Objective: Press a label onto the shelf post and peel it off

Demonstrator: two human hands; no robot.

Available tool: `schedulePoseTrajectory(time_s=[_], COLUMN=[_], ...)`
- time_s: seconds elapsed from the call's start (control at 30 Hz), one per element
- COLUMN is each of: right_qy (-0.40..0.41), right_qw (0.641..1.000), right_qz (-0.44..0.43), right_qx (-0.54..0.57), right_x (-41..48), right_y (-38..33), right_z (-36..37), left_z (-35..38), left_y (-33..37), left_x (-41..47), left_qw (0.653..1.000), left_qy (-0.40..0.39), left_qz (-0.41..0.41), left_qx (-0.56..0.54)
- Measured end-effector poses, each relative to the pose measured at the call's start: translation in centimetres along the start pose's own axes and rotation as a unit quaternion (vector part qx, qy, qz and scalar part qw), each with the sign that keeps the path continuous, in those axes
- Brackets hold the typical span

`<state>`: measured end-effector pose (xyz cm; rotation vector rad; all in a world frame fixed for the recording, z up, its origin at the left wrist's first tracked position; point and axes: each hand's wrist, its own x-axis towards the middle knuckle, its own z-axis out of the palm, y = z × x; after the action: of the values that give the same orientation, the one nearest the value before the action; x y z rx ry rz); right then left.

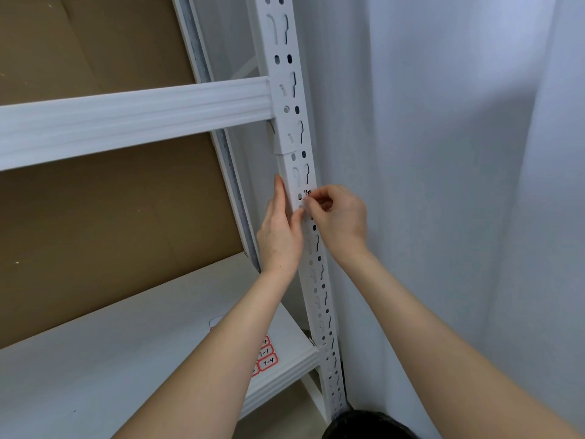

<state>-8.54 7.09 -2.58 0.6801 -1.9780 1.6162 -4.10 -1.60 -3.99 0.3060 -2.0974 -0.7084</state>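
Note:
A white slotted metal upright (292,99) of a shelving rack runs down the middle of the view. My left hand (280,236) lies against its left edge with straight fingers, the thumb pressing on its face. My right hand (338,218) pinches a small label (307,194) with black handwriting and holds it against the upright's face, right beside my left thumb. Most of the label is hidden by my fingers.
A white shelf beam (133,118) crosses at the upper left. A white shelf board (110,359) lies below, with a sheet of red-bordered labels (266,356) partly under my left forearm. Brown cardboard (104,223) backs the rack. A white wall (459,185) stands at the right.

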Motion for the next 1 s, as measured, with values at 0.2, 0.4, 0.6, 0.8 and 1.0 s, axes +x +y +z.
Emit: schedulePoseTrajectory(time_s=[0.2,0.4,0.6,0.8,1.0], right_qy=[-0.003,-0.008,-0.009,-0.003,-0.014], right_qw=[0.998,0.993,0.99,0.987,0.984], right_qz=[-0.03,-0.06,-0.066,-0.069,-0.04], right_qx=[-0.059,-0.104,-0.123,-0.145,-0.173], right_x=[0.4,0.8,0.5,0.4,0.4], right_y=[-0.2,-0.2,-0.4,-0.7,-1.3], right_z=[-0.1,-0.3,0.0,0.1,0.0], left_z=[0.1,0.2,0.2,0.0,0.0], left_y=[-0.1,0.2,0.2,0.5,0.5], left_x=[0.0,0.0,0.0,0.0,0.0], left_qw=[1.0,1.0,1.0,1.0,1.0], left_qy=[0.007,0.017,0.019,0.022,0.022], left_qz=[-0.004,-0.005,-0.006,-0.008,-0.009], left_qx=[0.002,0.007,0.006,0.007,0.002])
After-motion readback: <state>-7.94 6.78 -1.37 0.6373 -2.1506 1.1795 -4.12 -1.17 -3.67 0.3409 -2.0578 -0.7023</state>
